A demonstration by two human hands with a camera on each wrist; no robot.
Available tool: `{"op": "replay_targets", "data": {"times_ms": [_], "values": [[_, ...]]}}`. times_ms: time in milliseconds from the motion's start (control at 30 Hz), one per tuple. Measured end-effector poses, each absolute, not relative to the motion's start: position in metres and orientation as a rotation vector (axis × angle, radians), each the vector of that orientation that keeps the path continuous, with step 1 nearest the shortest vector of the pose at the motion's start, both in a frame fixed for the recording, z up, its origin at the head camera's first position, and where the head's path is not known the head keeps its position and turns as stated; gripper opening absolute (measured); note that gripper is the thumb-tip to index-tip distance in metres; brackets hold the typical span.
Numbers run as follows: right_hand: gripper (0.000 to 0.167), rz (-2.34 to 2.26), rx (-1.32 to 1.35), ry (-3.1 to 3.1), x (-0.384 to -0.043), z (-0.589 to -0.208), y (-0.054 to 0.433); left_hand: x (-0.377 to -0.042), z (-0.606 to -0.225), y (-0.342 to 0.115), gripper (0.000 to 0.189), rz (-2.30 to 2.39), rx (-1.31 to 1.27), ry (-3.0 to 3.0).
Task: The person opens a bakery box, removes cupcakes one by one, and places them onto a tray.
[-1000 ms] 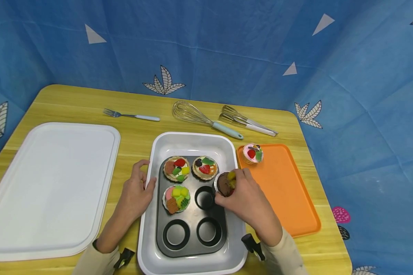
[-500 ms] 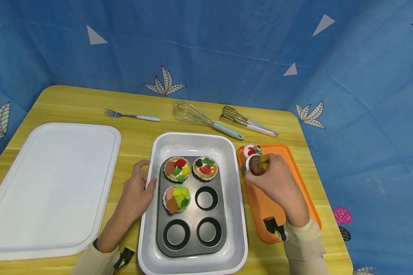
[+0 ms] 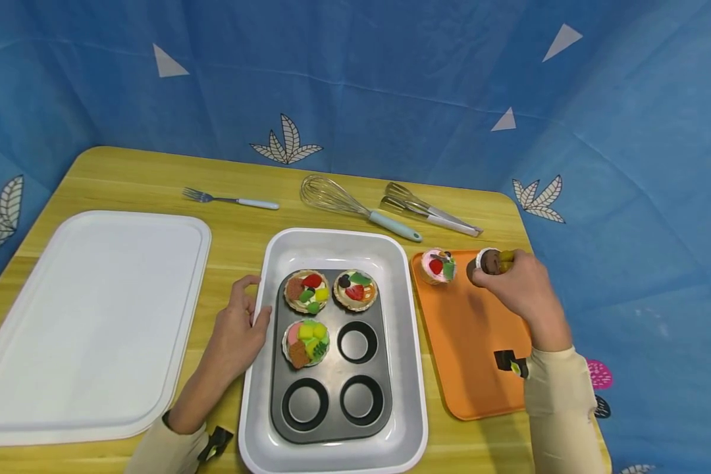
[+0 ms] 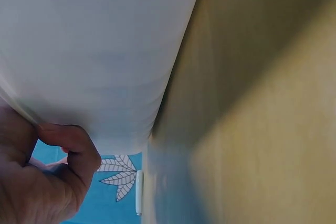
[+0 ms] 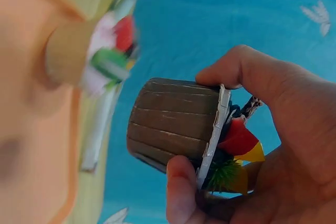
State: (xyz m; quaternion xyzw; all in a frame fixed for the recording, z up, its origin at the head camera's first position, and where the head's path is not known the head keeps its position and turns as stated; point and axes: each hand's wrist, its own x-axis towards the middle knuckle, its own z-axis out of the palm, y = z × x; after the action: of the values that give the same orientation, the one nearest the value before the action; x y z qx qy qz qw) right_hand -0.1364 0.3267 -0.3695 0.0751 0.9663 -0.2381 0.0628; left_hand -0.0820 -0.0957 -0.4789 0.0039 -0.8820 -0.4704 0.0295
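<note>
My right hand [image 3: 528, 291] pinches a chocolate cupcake [image 5: 176, 121] by its sides, holding it above the orange tray [image 3: 468, 355]. The cupcake has a brown ribbed cup and a topping with red, yellow and green pieces. A pink-topped cupcake [image 3: 438, 266] stands on that tray's far left corner. My left hand [image 3: 237, 332] grips the left rim of the deep white pan [image 3: 332, 245] between thumb and curled fingers. Inside the pan lies a dark muffin tin [image 3: 330, 415]; cupcakes fill its two far cups and the middle left one.
A flat white tray [image 3: 95, 316] lies to the left on the wooden table [image 3: 231, 243]. Along the back are a fork [image 3: 231, 199], a whisk [image 3: 355, 207] and metal tongs [image 3: 429, 209]. A blue cloth [image 3: 355, 85] hangs behind.
My right hand has carried the chocolate cupcake rightward from over the muffin tin, past the pink-topped cupcake, to above the orange tray. My left hand has stayed on the pan's rim.
</note>
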Motion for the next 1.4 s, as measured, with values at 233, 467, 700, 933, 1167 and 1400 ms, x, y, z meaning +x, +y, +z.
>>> {"op": "replay_targets", "data": {"times_ms": [233,467,700,933,1167,1400], "values": [[0.043,-0.694,0.200,2.964,-0.155,-0.391,0.343,-0.082,-0.478,-0.096,0.053,-1.440,0.014,-2.726],[0.045,-0.653,0.218,2.977,-0.169,-0.409,0.358,-0.082,-0.477,-0.096,0.053,-1.429,0.004,-2.726],[0.043,-0.652,0.207,3.006,-0.182,-0.427,0.367,-0.082,-0.476,-0.096,0.053,-1.423,0.008,-2.732],[0.043,-0.628,0.258,3.010,-0.191,-0.439,0.372,-0.081,-0.475,-0.095,0.053,-1.429,0.022,-2.744],[0.042,-0.598,0.285,2.969,-0.195,-0.447,0.374,-0.081,-0.476,-0.096,0.053,-1.439,0.042,-2.757],[0.043,-0.588,0.283,2.958,-0.198,-0.455,0.376,-0.081,-0.476,-0.096,0.053,-1.453,0.039,-2.758]]}}
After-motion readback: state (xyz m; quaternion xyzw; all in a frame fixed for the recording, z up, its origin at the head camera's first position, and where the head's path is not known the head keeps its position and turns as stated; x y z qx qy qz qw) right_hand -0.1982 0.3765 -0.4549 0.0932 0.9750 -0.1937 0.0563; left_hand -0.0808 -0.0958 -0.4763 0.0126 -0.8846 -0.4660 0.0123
